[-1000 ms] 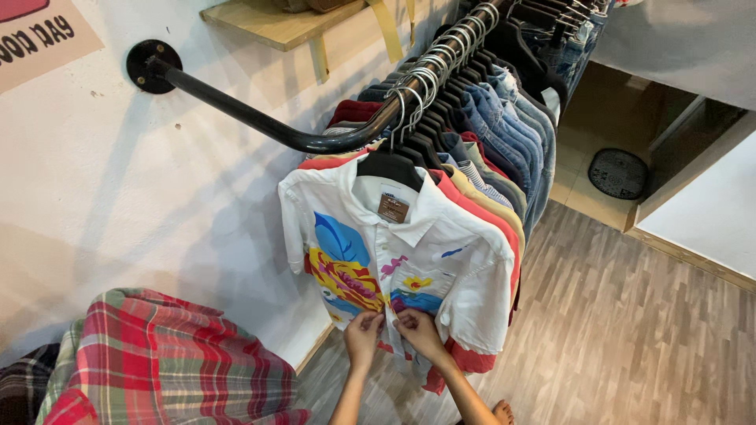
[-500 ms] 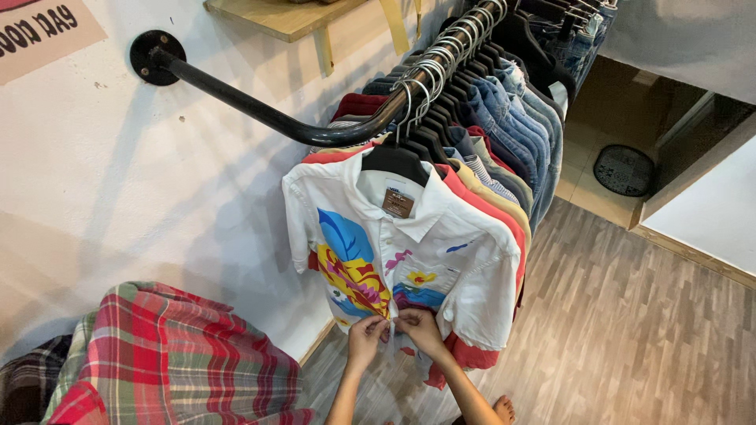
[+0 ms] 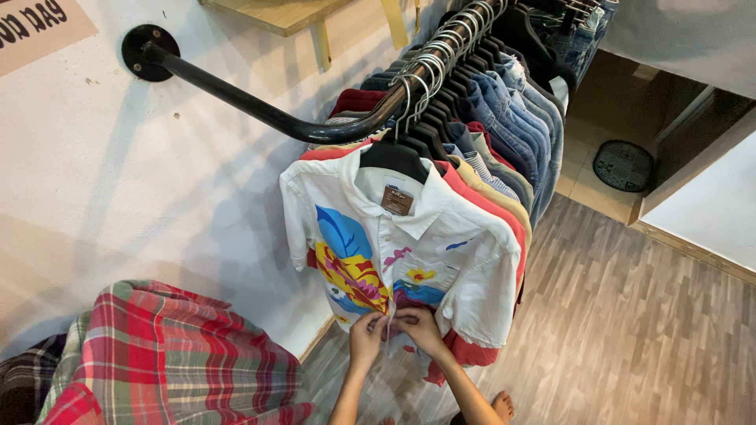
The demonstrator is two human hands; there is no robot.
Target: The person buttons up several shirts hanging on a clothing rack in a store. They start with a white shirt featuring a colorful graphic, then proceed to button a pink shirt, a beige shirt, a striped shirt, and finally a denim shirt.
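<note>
- My left hand (image 3: pixel 367 337) pinches the front edge of the white short-sleeved shirt (image 3: pixel 409 260) low down, near its hem, fingers closed on the cloth.
- My right hand (image 3: pixel 420 329) grips the facing edge of the same shirt, right beside the left; the fingertips of both meet at the shirt's middle line.
- Whether a button sits between my fingers I cannot tell; it is too small to make out.
- The shirt hangs on a black hanger (image 3: pixel 394 157) at the very front of the row, its collar open and a brown tag at the neck.
- Its front carries a bright print: a blue leaf shape, yellow and red patches on the wearer's right panel, smaller blue and yellow marks on the other.
- The hanger hooks over a black pipe rail (image 3: pixel 260 106) that runs out from a round plate on the white wall (image 3: pixel 118 205).
- Behind the shirt hang a red shirt (image 3: pixel 492 212), tan ones, then denim shirts (image 3: pixel 520 118), packed close.
- A red and green plaid cloth (image 3: pixel 173 362) lies heaped at lower left, apart from my hands.
- Below is a grey wood-plank floor (image 3: pixel 630 330); my bare foot (image 3: pixel 502 407) shows near the bottom edge.
</note>
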